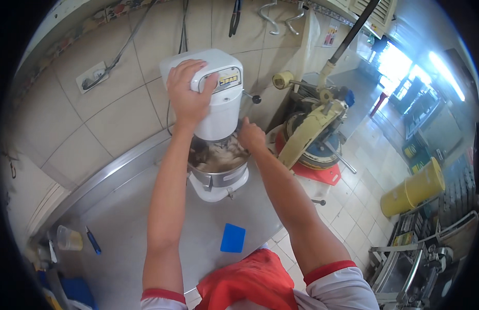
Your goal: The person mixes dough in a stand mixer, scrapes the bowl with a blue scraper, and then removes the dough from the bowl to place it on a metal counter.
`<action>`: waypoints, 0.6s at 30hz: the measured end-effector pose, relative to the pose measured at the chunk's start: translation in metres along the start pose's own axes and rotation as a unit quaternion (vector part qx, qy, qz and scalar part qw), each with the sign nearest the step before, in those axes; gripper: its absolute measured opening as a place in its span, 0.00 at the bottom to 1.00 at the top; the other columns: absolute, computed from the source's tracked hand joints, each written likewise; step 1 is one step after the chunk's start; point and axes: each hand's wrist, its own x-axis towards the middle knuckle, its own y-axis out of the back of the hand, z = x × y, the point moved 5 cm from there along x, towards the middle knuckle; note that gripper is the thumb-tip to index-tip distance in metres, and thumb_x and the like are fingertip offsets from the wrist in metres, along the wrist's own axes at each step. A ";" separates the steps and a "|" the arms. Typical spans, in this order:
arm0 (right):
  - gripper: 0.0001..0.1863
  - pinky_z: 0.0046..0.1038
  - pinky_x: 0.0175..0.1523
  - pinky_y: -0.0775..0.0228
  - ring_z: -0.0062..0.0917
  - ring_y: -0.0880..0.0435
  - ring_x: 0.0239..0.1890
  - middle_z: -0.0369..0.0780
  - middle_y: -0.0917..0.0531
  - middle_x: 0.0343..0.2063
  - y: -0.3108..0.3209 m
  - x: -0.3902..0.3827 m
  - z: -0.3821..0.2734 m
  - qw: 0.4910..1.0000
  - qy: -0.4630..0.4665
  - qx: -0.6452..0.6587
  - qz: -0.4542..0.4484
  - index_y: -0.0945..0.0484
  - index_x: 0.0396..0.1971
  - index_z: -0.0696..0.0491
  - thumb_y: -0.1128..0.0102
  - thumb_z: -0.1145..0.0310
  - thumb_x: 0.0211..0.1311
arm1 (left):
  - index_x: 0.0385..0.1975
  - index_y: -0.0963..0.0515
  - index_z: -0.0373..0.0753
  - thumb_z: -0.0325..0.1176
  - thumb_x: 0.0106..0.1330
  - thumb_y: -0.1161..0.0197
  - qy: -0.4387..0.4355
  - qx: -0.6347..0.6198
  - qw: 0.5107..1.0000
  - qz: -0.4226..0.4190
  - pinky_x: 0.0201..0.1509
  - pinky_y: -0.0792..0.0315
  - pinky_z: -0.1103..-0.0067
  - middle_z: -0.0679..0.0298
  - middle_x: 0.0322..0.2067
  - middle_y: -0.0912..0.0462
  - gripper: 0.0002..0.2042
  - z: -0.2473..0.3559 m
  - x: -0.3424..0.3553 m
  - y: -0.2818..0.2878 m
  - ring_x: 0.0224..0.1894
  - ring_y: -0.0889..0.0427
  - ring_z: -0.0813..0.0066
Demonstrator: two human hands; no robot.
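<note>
A white stand mixer [219, 116] stands on the metal counter in front of me. Over the top of its head lies my left hand [188, 93], fingers bent across the casing and thumb on the front near the label. Under the head, a steel mixing bowl [226, 177] holds a pale brown, doughy mixture [219, 159], blurred in places. My right hand [251, 136] is at the bowl's right rim, beside the mixer's column, with its fingers curled. What those fingers hold is hidden. A black-knobbed lever [256, 99] sticks out of the mixer just above that hand.
A blue scraper [233, 238] lies on the metal counter [120, 222] near me. At the left are a clear plastic cup [69, 238] and a blue-handled knife [93, 241]. Cream-coloured machinery [314, 129] stands to the right; yellow bins [412, 188] sit farther right.
</note>
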 end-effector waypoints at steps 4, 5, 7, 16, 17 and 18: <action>0.18 0.45 0.54 0.25 0.46 0.17 0.50 0.52 0.18 0.48 -0.002 0.001 0.001 1.000 0.006 0.007 -0.012 0.33 0.52 0.54 0.48 0.66 0.63 | 0.37 0.18 0.33 0.28 0.54 0.28 0.011 -0.007 1.000 0.002 0.58 0.29 0.72 0.57 0.42 0.15 0.12 -0.003 -0.002 0.000 0.50 0.20 0.62; 0.19 0.45 0.54 0.25 0.46 0.17 0.51 0.52 0.19 0.48 -0.002 0.003 0.003 1.000 0.005 0.009 -0.016 0.33 0.52 0.54 0.47 0.65 0.63 | 0.37 0.18 0.33 0.28 0.54 0.28 0.013 -0.008 1.000 0.001 0.58 0.29 0.72 0.57 0.42 0.15 0.12 -0.002 -0.002 -0.002 0.50 0.20 0.62; 0.19 0.45 0.54 0.25 0.46 0.17 0.51 0.52 0.19 0.48 0.000 0.002 0.005 1.000 0.003 0.007 -0.017 0.33 0.52 0.54 0.47 0.66 0.63 | 0.38 0.18 0.33 0.28 0.54 0.28 0.014 -0.006 1.000 -0.002 0.58 0.29 0.71 0.57 0.42 0.15 0.12 0.000 -0.001 -0.003 0.50 0.20 0.62; 0.19 0.45 0.54 0.26 0.47 0.17 0.50 0.54 0.19 0.46 0.001 0.001 0.003 1.000 0.004 0.012 -0.017 0.34 0.52 0.54 0.47 0.66 0.63 | 0.38 0.18 0.32 0.29 0.54 0.28 0.023 -0.013 1.000 -0.008 0.59 0.30 0.71 0.57 0.42 0.16 0.13 -0.004 0.000 -0.003 0.50 0.20 0.62; 0.19 0.46 0.54 0.26 0.48 0.17 0.50 0.55 0.19 0.46 -0.001 0.002 0.004 1.000 0.008 0.013 -0.019 0.34 0.52 0.54 0.48 0.66 0.63 | 0.39 0.18 0.32 0.28 0.54 0.27 0.020 -0.014 1.000 -0.011 0.59 0.30 0.71 0.57 0.43 0.16 0.13 -0.003 -0.001 -0.003 0.50 0.20 0.62; 0.19 0.46 0.54 0.26 0.48 0.17 0.50 0.55 0.19 0.46 -0.002 0.004 0.005 1.000 0.009 0.013 -0.021 0.34 0.52 0.54 0.48 0.66 0.63 | 0.39 0.18 0.32 0.28 0.54 0.27 0.017 -0.014 1.000 -0.014 0.59 0.30 0.72 0.57 0.44 0.16 0.14 -0.003 0.000 -0.004 0.50 0.20 0.63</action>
